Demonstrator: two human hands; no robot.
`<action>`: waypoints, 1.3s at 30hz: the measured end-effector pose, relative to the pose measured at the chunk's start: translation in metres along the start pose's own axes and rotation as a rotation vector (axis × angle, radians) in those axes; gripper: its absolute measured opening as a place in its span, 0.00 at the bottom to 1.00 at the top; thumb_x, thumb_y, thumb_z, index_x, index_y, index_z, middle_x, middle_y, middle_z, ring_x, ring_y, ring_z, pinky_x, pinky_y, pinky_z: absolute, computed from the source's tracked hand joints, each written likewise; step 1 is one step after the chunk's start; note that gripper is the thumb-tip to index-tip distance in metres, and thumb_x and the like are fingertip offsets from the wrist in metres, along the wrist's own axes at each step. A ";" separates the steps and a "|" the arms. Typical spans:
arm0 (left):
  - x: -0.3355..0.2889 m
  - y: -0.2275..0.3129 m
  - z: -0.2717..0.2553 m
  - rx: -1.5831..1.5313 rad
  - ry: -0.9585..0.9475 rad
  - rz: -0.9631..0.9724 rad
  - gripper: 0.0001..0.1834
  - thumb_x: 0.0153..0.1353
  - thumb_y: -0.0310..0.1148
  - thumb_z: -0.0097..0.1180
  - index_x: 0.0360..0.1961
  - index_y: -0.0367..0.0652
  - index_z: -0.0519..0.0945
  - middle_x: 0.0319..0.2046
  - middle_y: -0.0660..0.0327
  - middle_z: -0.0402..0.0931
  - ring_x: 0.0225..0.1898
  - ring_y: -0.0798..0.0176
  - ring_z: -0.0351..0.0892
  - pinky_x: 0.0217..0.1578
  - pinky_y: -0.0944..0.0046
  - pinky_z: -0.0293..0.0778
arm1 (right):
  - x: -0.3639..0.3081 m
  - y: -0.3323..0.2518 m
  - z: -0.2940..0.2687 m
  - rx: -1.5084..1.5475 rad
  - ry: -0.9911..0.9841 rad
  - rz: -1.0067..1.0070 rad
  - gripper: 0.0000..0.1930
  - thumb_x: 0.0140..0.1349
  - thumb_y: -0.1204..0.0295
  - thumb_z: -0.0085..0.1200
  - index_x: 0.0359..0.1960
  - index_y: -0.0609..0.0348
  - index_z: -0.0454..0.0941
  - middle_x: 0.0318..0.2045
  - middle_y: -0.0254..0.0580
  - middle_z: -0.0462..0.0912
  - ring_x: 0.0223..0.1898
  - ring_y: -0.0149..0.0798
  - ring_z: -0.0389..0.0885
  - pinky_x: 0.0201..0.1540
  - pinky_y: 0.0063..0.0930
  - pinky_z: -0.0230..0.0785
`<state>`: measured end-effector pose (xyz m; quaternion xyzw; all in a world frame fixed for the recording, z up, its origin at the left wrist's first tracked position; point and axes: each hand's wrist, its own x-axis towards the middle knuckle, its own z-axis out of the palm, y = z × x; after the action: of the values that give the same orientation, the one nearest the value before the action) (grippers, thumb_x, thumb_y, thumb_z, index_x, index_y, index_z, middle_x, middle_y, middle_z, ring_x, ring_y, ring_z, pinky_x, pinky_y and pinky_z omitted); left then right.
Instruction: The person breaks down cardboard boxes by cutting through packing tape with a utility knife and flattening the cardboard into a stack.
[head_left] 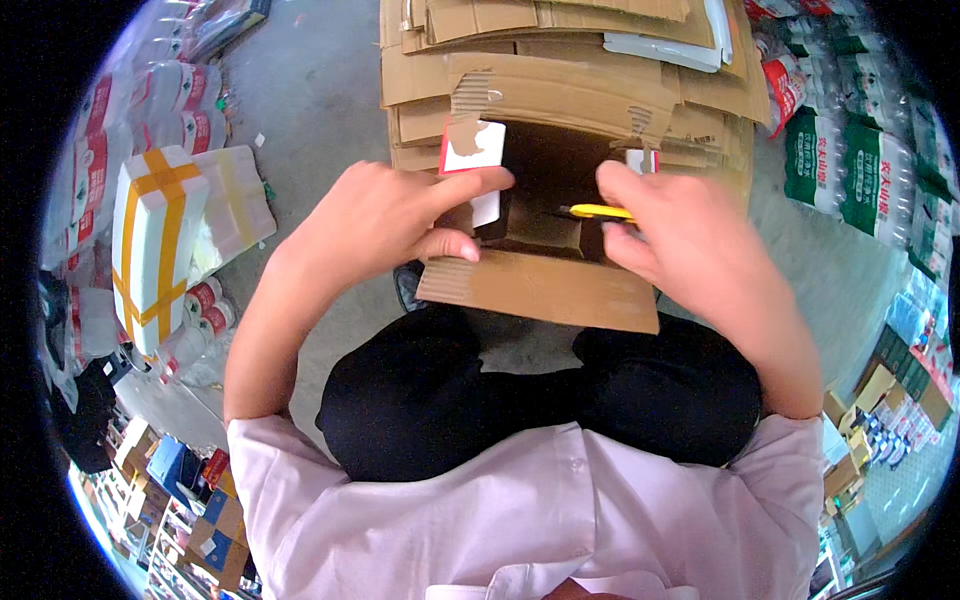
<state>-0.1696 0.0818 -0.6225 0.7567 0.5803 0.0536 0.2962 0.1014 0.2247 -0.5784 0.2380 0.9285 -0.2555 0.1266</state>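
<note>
An open-topped cardboard box [540, 290] stands just beyond my knees, its front flap folded out toward me and its back flap raised. White-and-red printed panels show on its sides, torn at the upper left. My left hand [395, 212] grips the box's left side, index finger over the edge and thumb by the front flap; the other fingers are hidden. My right hand [672, 215] is closed around a yellow utility knife [600, 211] at the right side of the opening. The knife points left over the dark inside of the box.
Flattened cardboard sheets [575, 45] are stacked behind the box, a white sheet [680, 35] among them. A white foam box [158, 250] with yellow tape stands at left. Wrapped bottle packs [850, 170] line the right, with more [170, 95] on the left. Grey floor [300, 80] lies between.
</note>
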 end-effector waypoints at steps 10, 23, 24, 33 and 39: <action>-0.046 0.005 0.029 -0.489 0.320 -0.367 0.13 0.64 0.24 0.52 0.50 0.39 0.72 0.30 0.52 0.74 0.28 0.56 0.74 0.34 0.59 0.71 | -0.052 0.042 -0.010 0.387 0.054 0.190 0.10 0.64 0.74 0.54 0.46 0.59 0.79 0.27 0.47 0.81 0.28 0.49 0.83 0.33 0.43 0.71; -0.069 -0.046 0.094 -1.087 0.442 -0.334 0.28 0.75 0.37 0.50 0.73 0.44 0.67 0.64 0.54 0.73 0.68 0.58 0.70 0.69 0.58 0.62 | -0.070 0.118 0.093 1.658 0.081 0.430 0.15 0.72 0.72 0.58 0.58 0.62 0.81 0.21 0.18 0.68 0.14 0.14 0.55 0.16 0.16 0.46; -0.066 -0.042 0.093 -1.177 0.508 -0.366 0.35 0.73 0.42 0.53 0.77 0.45 0.59 0.68 0.51 0.70 0.70 0.55 0.68 0.70 0.54 0.63 | -0.068 0.116 0.088 1.618 0.107 0.423 0.16 0.71 0.73 0.58 0.58 0.63 0.81 0.21 0.18 0.68 0.13 0.14 0.55 0.16 0.16 0.46; 0.005 -0.023 0.091 -1.481 0.703 -0.162 0.93 0.26 0.89 0.63 0.84 0.52 0.25 0.82 0.49 0.48 0.80 0.45 0.54 0.78 0.39 0.52 | -0.017 0.118 0.067 1.715 0.275 0.415 0.17 0.71 0.74 0.57 0.60 0.63 0.79 0.26 0.21 0.71 0.13 0.16 0.55 0.16 0.15 0.47; 0.025 -0.084 0.153 -1.246 0.336 -0.345 0.67 0.49 0.58 0.81 0.80 0.40 0.54 0.74 0.52 0.65 0.75 0.51 0.65 0.74 0.49 0.61 | 0.011 0.122 0.070 1.763 0.345 0.319 0.22 0.74 0.71 0.57 0.68 0.59 0.75 0.30 0.19 0.72 0.16 0.16 0.53 0.17 0.15 0.46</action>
<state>-0.1675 0.0578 -0.7968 0.3220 0.5919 0.4477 0.5878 0.1618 0.2832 -0.6911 0.4089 0.3590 -0.8128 -0.2081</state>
